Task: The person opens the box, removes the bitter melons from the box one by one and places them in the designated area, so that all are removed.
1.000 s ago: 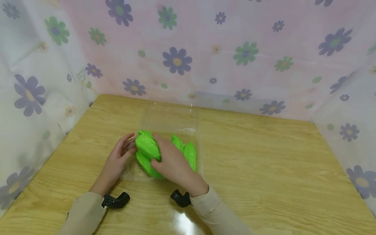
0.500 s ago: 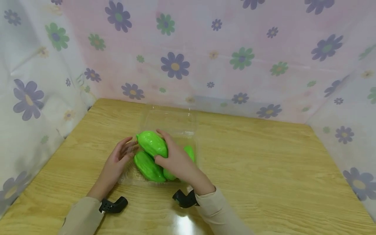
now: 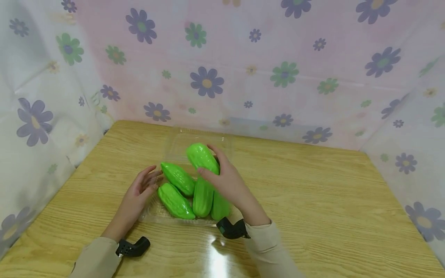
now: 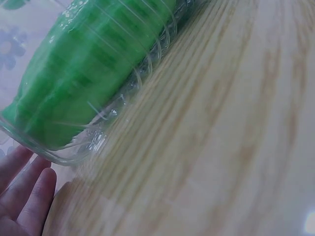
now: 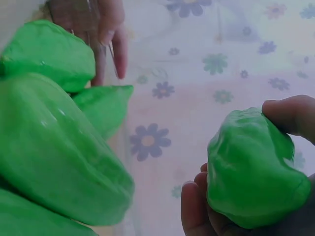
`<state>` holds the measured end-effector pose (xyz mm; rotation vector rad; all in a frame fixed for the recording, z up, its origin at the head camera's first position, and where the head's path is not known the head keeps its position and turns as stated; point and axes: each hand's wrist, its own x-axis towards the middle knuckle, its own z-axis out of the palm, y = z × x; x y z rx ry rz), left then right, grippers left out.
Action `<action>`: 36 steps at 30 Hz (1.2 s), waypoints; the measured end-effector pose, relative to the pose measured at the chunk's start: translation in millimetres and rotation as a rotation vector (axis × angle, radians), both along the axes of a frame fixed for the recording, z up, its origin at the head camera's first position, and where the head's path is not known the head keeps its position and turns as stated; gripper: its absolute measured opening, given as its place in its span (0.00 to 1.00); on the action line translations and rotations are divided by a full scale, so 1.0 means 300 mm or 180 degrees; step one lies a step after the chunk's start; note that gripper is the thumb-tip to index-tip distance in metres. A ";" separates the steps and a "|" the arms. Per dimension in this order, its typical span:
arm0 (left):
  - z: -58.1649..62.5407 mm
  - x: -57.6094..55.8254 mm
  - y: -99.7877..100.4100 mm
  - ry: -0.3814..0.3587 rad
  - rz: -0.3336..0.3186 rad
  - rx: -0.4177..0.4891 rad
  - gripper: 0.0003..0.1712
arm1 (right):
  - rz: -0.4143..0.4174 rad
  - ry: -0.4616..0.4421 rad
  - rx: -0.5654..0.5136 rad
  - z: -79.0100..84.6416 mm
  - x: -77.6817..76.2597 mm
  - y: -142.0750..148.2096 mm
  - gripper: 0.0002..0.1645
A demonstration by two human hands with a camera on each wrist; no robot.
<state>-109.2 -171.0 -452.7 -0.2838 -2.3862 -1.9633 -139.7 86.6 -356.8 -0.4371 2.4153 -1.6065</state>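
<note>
My right hand (image 3: 227, 179) holds a glossy bright-green ridged fruit (image 3: 201, 155) between thumb and fingers, raised over the back right of a clear plastic box (image 3: 150, 219). In the right wrist view, the held fruit (image 5: 251, 172) shows a lumpy, lobed end. Several similar fruits lie in the box, among them one at the left front (image 3: 176, 201) and one behind it (image 3: 178, 178). My left hand (image 3: 137, 193) is at the box's left side; its nearly straight fingers (image 4: 37, 196) touch the wall near a corner in the left wrist view.
The box's clear lid (image 3: 203, 138) lies folded back towards the rear. A wood-grain table (image 3: 313, 204) extends round the box. Flower-print cloth (image 3: 243, 77) hangs behind and at both sides. Black wrist mounts (image 3: 133, 247) sit below both hands.
My right hand has moved right and back with a fruit lifted from the pile. The fruits left in the box are more spread out and visible. My left hand has hardly moved.
</note>
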 end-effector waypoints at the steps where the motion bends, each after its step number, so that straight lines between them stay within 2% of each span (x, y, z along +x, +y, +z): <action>1: 0.001 0.001 0.000 0.0004 -0.0002 0.0012 0.28 | -0.0040 -0.0006 -0.0005 0.002 -0.003 0.007 0.37; 5: 0.001 0.005 0.001 0.0009 -0.0004 0.0029 0.28 | -0.0142 -0.0088 -0.0099 0.040 0.003 0.029 0.37; 9: -0.002 0.006 0.004 0.0018 -0.0007 0.0037 0.27 | -0.0204 -0.0156 -0.0169 0.051 -0.003 0.059 0.38; 12: -0.003 0.003 0.005 0.0025 -0.0007 0.0045 0.27 | -0.0277 -0.0112 -0.0152 0.021 -0.027 0.084 0.39; 24: -0.005 0.000 0.003 0.0073 0.0007 0.0050 0.27 | -0.0439 -0.0209 -0.0247 0.032 -0.061 0.178 0.40; 36: 0.000 -0.001 0.004 0.0098 -0.0019 0.0066 0.27 | -0.0571 -0.0301 -0.0216 -0.007 -0.109 0.273 0.42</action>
